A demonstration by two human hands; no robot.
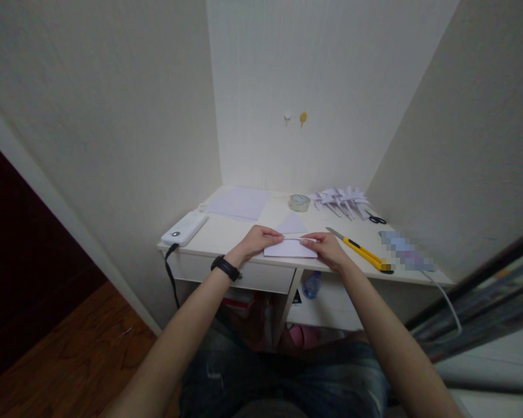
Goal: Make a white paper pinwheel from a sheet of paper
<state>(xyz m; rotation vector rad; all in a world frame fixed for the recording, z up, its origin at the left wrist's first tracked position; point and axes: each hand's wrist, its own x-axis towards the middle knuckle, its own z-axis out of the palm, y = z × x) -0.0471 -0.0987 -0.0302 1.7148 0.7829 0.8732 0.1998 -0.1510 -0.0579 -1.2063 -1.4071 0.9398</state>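
At nine o'clock of the small white desk (pixel 226 235), a white power bank (pixel 184 229) is seen lying near the edge, with a dark cord hanging from it. Just past it, toward eleven o'clock, a flat sheet of pale paper (pixel 239 202) is laid against the back wall. At the front middle, at six o'clock, the folded sheet (pixel 290 248) is found lying flat on the desktop, close to the near edge. The left hand (pixel 255 241), with a black wristband (pixel 225 268) behind it, is closed in a narrow pinch on the sheet's left upper edge, and a thin raised fold is held between it and the right hand (pixel 322 247), which is pinched on the same edge from the other side. The sheet is judged to be very light, thin and limp, easily creased or torn, and likely to slide on the smooth desk; it is best taken at its edges or corners with fingertips, while the flat part is pressed down. At twelve o'clock a roll of clear tape (pixel 298 202) is set, and toward one o'clock a cluster of folded paper pieces (pixel 342 200) is gathered, with black scissors (pixel 377 219) just beside them. At three o'clock a yellow utility knife (pixel 361 250) is laid at a slant, near the right hand but apart from it.
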